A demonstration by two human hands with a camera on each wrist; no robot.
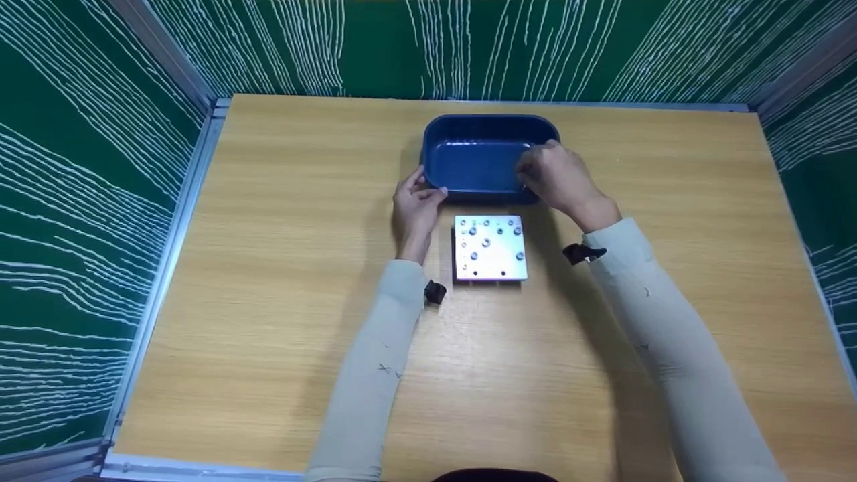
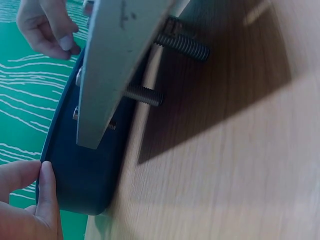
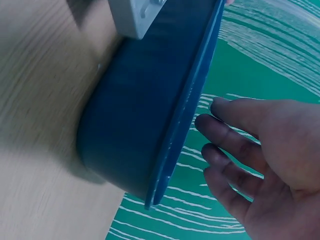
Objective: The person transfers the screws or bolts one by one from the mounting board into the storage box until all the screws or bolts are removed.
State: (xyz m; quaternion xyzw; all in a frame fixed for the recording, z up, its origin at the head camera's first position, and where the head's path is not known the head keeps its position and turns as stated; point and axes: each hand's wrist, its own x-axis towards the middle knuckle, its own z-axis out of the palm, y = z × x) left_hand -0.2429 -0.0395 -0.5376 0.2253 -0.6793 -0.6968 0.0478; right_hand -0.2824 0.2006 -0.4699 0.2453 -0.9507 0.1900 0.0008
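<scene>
A deep blue rectangular tray (image 1: 435,157) stands on the wooden table. At its near left corner, my left hand (image 1: 416,209) pinches the rim between thumb and fingers, as the left wrist view also shows. My right hand (image 1: 559,177) is over the tray's right end. In the right wrist view the right hand (image 3: 270,155) has loosely bent fingers, apart from the tray wall (image 3: 130,125), with nothing seen in them. Closer to me than the tray is a square metal plate (image 1: 495,268) with several bolts through it; threaded bolt ends (image 2: 187,46) stick out beneath.
The wooden table (image 1: 288,321) reaches out on both sides of the tray and plate. Green panels (image 1: 381,53) with white wavy lines stand behind and at the sides, along metal frame edges (image 1: 177,221). Dark wrist mounts (image 1: 435,292) sit on both cuffs.
</scene>
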